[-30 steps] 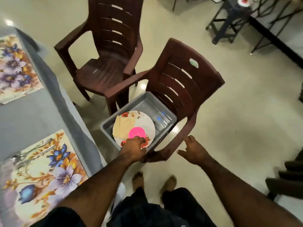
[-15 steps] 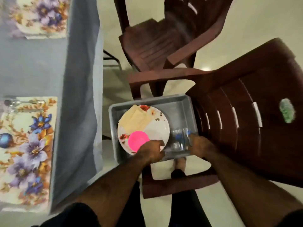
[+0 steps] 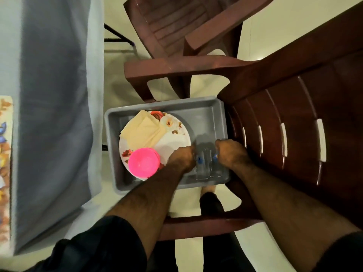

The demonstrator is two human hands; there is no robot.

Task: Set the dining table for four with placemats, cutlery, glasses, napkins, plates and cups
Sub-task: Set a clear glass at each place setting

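Down in the grey plastic tub (image 3: 198, 107), both hands flank a cluster of clear drinking glasses (image 3: 204, 163) with small blue marks, too blurred to read. Left hand (image 3: 181, 157) presses against the glasses from one side, right hand (image 3: 230, 154) from the other; the fingers of both are hidden, so how far they curl round I cannot tell. Beside them lies a white floral plate (image 3: 174, 134) carrying folded cream napkins (image 3: 143, 132) and a pink plastic cup (image 3: 143, 162). The tub rests on a maroon plastic chair (image 3: 294, 114), next to the grey-clothed table (image 3: 49, 114), whose flowered placemat (image 3: 5, 154) is cut off at the edge
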